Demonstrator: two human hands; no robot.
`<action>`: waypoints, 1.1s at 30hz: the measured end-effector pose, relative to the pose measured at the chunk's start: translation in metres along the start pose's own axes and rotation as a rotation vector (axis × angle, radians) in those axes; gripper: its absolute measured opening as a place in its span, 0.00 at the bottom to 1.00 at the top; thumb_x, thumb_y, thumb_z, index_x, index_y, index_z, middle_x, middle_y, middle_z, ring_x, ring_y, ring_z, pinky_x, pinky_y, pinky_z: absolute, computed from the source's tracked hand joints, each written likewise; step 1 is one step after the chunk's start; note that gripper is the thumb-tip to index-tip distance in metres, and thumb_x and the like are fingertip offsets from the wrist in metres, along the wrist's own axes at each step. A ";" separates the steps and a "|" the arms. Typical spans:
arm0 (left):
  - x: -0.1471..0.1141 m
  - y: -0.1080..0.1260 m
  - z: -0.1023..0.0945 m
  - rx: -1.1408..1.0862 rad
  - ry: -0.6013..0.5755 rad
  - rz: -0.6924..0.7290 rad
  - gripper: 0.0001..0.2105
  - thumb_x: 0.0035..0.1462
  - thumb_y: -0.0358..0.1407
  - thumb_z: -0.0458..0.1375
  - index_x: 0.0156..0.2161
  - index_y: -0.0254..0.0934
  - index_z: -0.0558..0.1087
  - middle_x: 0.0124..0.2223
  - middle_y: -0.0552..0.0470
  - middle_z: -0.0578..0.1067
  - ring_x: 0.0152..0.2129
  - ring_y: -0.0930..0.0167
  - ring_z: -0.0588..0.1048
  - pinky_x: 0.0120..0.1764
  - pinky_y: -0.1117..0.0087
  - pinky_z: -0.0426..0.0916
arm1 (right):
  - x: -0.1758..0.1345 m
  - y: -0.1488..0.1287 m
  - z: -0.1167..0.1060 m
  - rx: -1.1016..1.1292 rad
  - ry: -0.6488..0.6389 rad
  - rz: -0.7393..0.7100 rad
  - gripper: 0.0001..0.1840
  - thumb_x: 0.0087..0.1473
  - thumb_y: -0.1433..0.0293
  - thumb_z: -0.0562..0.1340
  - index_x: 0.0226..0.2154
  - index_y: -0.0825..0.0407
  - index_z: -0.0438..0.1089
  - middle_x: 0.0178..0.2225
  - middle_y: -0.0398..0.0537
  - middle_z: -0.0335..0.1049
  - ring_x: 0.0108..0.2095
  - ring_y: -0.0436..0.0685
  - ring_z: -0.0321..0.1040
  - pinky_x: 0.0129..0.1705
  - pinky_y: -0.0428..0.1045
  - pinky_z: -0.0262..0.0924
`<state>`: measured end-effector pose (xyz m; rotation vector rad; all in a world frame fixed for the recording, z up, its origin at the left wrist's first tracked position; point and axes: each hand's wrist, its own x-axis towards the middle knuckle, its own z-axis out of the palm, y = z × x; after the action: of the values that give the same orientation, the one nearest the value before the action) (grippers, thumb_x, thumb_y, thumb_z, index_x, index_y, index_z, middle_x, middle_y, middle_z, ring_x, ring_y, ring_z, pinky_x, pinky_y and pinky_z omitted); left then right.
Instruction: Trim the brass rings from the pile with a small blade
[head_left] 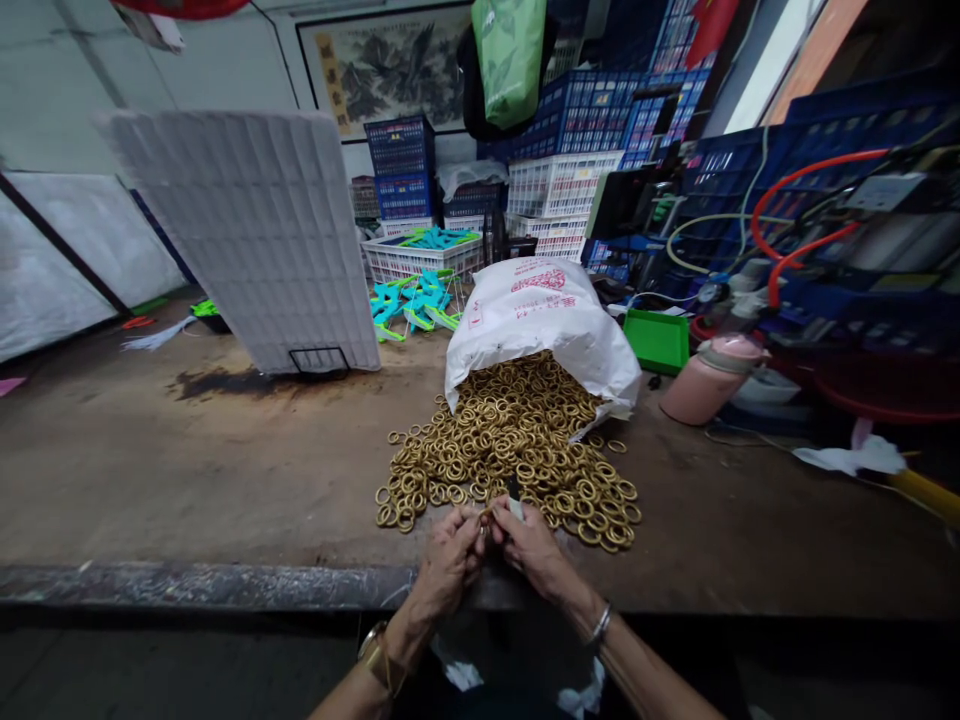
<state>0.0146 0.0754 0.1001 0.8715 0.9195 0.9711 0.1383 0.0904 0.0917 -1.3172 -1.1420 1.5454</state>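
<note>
Close together at the table's front edge, my two hands meet over a gold-coloured ring (485, 520). My left hand (451, 550) is closed, pinching the ring at its fingertips. My right hand (536, 550) is closed too, its fingers touching the ring's other side. A small pale tool with a dark end (515, 505) sticks up from the right fingers; its kind cannot be made out. Just beyond lies a heap of gold-coloured rings (517, 440), spilling from the mouth of a white woven sack (536, 305) with red print that lies on its side.
A tall white ribbed panel (247, 240) stands on the wooden table (187, 480) at left. Turquoise and green plastic parts (416, 300) lie behind the heap. To the right are a green tray (656, 340), a pink canister (705, 380) and a machine with orange hoses (776, 265). Stacked crates (562, 185) fill the back.
</note>
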 end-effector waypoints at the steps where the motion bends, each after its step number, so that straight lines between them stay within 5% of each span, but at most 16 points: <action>1: 0.000 -0.001 0.000 0.016 0.008 0.031 0.15 0.49 0.47 0.55 0.25 0.35 0.62 0.20 0.59 0.62 0.11 0.82 0.51 0.15 0.78 0.46 | 0.002 0.001 -0.001 -0.059 0.012 -0.029 0.16 0.47 0.56 0.53 0.21 0.51 0.57 0.15 0.34 0.52 0.13 0.43 0.43 0.15 0.42 0.40; 6: 0.001 0.001 0.001 0.052 0.045 0.078 0.15 0.47 0.45 0.57 0.22 0.34 0.64 0.21 0.57 0.65 0.16 0.79 0.58 0.19 0.78 0.51 | 0.008 0.003 -0.004 -0.323 0.095 -0.225 0.13 0.46 0.60 0.55 0.19 0.52 0.60 0.17 0.37 0.56 0.21 0.46 0.52 0.25 0.43 0.50; 15: -0.002 0.002 0.000 0.041 0.036 -0.006 0.16 0.46 0.48 0.56 0.26 0.35 0.63 0.19 0.60 0.63 0.09 0.83 0.51 0.14 0.77 0.42 | 0.009 0.005 -0.005 -0.345 0.036 -0.172 0.16 0.50 0.61 0.49 0.18 0.51 0.57 0.16 0.39 0.58 0.19 0.47 0.53 0.24 0.44 0.49; 18: -0.001 -0.001 -0.001 0.062 0.055 0.010 0.16 0.47 0.47 0.56 0.26 0.35 0.63 0.18 0.61 0.62 0.10 0.82 0.52 0.14 0.77 0.44 | 0.006 0.006 -0.008 -0.552 0.099 -0.243 0.14 0.51 0.63 0.48 0.18 0.51 0.56 0.17 0.39 0.57 0.20 0.48 0.53 0.24 0.44 0.47; 23: 0.001 -0.003 -0.001 0.054 0.060 0.086 0.16 0.47 0.47 0.56 0.25 0.36 0.60 0.18 0.62 0.58 0.13 0.81 0.52 0.17 0.78 0.47 | -0.003 0.010 -0.010 -0.922 0.027 -0.388 0.08 0.44 0.76 0.48 0.22 0.51 0.59 0.20 0.41 0.60 0.22 0.49 0.53 0.25 0.44 0.43; 28: 0.000 -0.009 -0.005 0.099 0.041 0.175 0.15 0.48 0.47 0.55 0.26 0.35 0.61 0.21 0.60 0.61 0.15 0.80 0.55 0.19 0.78 0.50 | -0.002 0.014 -0.011 -1.093 -0.002 -0.379 0.13 0.38 0.80 0.49 0.27 0.51 0.62 0.24 0.43 0.65 0.24 0.49 0.57 0.27 0.45 0.42; 33: -0.010 -0.007 -0.005 0.107 0.003 0.055 0.16 0.50 0.48 0.54 0.27 0.35 0.62 0.20 0.60 0.63 0.11 0.82 0.52 0.15 0.78 0.44 | 0.003 0.009 -0.015 -1.128 0.053 -0.267 0.09 0.44 0.78 0.49 0.27 0.53 0.63 0.21 0.44 0.63 0.22 0.49 0.55 0.25 0.46 0.40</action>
<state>0.0090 0.0645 0.0941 0.9898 0.9616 0.9776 0.1530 0.0927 0.0810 -1.7421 -2.1853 0.5972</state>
